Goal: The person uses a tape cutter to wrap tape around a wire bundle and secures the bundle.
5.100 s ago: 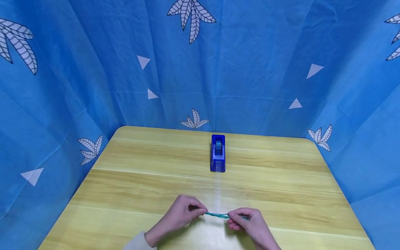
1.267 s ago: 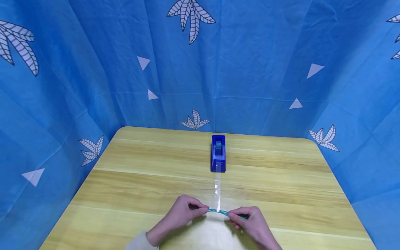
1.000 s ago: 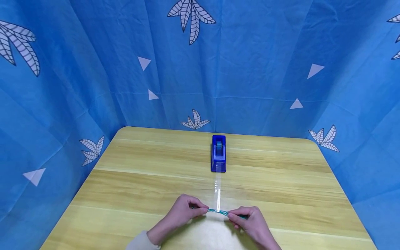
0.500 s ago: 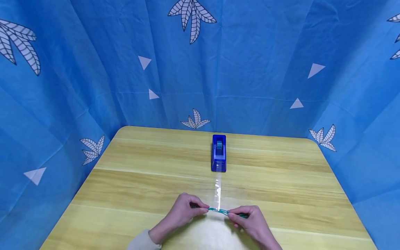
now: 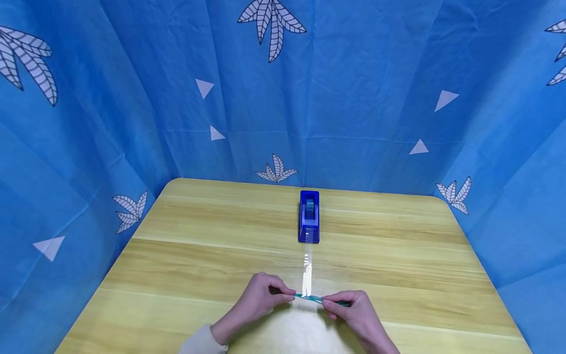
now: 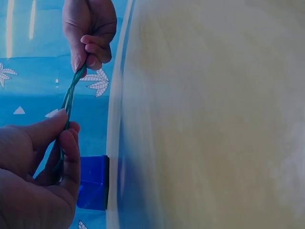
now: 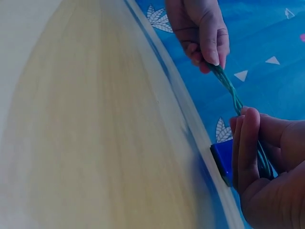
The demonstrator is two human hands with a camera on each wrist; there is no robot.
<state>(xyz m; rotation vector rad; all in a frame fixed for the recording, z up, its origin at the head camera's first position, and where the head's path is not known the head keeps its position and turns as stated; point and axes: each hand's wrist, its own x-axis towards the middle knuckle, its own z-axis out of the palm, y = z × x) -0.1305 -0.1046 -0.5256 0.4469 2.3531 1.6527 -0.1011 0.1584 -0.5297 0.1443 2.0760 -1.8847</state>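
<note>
A thin bundle of green cord strands point(image 5: 315, 298) runs between both hands above the table's front part. My left hand point(image 5: 261, 297) pinches one end between thumb and fingers; my right hand point(image 5: 353, 312) pinches the other side, and looped strands show inside its grip in the right wrist view. The strands point(image 7: 228, 86) look twisted over each other. From a blue tape dispenser point(image 5: 309, 231), a strip of clear tape point(image 5: 307, 270) stretches toward me, its near end at the middle of the cord, between the hands. Whether the tape sticks to it is too small to tell.
The wood-patterned table point(image 5: 199, 255) has rounded far corners. Blue curtains point(image 5: 362, 113) with white leaves and triangles hang behind it and on both sides. The dispenser stands near the far edge, straight ahead of the hands.
Compared with about five seconds ago, the cord sits slightly farther from me and the tape strip shines more brightly at it. Over the last second both hands hold almost still, still pinching the cord.
</note>
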